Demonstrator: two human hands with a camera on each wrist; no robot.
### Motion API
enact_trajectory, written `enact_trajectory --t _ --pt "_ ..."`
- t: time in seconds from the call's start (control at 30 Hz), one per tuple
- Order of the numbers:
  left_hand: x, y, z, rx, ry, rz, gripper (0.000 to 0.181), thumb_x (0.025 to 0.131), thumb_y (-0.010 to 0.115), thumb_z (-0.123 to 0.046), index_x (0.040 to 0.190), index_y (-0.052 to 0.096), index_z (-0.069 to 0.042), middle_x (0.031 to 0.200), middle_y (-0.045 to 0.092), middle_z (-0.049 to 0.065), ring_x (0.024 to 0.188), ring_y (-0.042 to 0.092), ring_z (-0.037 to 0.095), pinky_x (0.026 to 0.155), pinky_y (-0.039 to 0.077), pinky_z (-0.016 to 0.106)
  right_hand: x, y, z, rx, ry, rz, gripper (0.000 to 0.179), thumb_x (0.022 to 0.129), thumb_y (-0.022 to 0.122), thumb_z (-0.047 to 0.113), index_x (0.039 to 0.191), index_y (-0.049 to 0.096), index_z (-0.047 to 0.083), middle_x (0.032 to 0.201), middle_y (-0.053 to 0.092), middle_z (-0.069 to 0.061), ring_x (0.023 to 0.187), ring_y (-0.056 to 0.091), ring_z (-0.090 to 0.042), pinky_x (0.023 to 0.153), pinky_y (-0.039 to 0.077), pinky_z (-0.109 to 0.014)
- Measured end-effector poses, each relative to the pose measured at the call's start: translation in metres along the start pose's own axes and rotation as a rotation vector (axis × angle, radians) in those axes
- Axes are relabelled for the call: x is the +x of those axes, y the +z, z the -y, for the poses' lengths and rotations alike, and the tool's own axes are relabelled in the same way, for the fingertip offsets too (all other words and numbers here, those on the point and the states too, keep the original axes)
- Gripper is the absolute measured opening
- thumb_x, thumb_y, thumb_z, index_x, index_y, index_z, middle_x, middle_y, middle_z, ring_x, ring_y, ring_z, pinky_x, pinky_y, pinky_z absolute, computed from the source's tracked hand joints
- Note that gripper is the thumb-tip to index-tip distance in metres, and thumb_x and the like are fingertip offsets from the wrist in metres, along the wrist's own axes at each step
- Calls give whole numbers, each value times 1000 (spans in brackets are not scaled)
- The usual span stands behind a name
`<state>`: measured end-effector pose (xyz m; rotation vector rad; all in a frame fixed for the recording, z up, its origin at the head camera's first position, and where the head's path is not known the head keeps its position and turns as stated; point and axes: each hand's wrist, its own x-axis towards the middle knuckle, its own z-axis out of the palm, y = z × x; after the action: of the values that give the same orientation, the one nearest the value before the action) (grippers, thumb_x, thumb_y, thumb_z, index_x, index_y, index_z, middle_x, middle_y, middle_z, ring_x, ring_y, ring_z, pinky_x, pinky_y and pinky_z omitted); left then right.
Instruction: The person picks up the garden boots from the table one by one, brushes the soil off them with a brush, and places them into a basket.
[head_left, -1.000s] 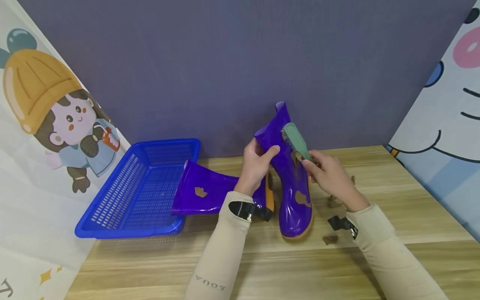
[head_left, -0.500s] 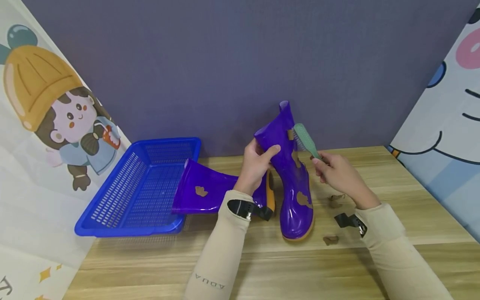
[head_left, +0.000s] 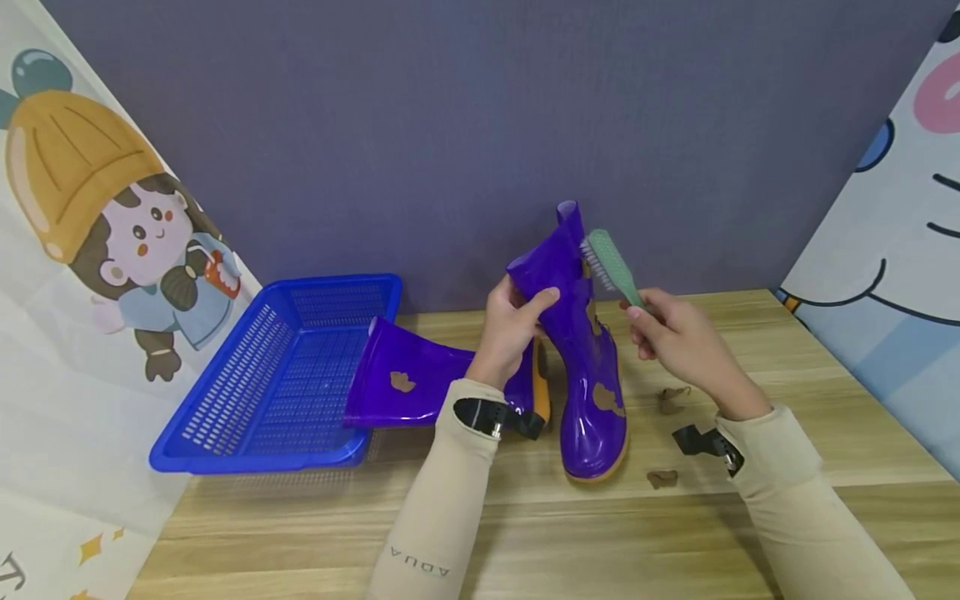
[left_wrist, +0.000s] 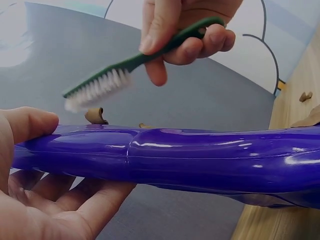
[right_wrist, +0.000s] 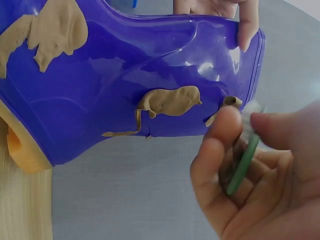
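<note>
2 hands, L [head_left: 510,329] grips boot [head_left: 581,358], R [head_left: 675,337] holds brush [head_left: 611,265]

L hand [head_left: 512,327] curled, gripping; R hand [head_left: 675,337] raised, fingers pinched.

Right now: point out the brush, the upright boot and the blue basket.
brush [head_left: 609,265], head view, back of the green bristle head.
upright boot [head_left: 592,417], head view, glossy toe.
blue basket [head_left: 247,462], head view, near rim.
</note>
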<state>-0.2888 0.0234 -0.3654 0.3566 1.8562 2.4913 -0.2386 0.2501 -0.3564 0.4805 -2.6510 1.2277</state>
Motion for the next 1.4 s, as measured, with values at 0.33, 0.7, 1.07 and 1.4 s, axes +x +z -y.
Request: enact_trajectory --t 0.33,0.7,1.07,1.4 --pt "2 -2 0 7 1 -9 34 93 69 -4 126 61 -5 88 68 0 71 68 13 54 55 26 2 7 -2 -23 -20 74 25 110 44 23 113 61 3 78 59 -7 60 58 -14 52 49 -28" --pt "2 -6 -2 6 -6 -16 35 93 67 -3 128 61 -2 93 68 3 76 70 14 63 61 30 7 13 -19 -113 114 101 29 110 44 25 97 60 6 74 60 -8 53 55 -16 45 41 -28" --pt "3 -8 -3 -20 -21 -23 37 92 67 -3 129 60 -3 96 69 5 81 71 16 72 64 36 5 -3 -25 -138 152 168 34 112 37 29 102 57 4 79 59 -7 56 52 -13 48 39 -28" --pt "3 -7 -2 7 -25 -8 37 92 68 -4 128 61 -3 98 70 8 80 71 17 70 63 34 0 -20 -15 -174 116 71 33 111 39 31 109 59 4 81 61 -9 57 53 -13 49 42 -29"
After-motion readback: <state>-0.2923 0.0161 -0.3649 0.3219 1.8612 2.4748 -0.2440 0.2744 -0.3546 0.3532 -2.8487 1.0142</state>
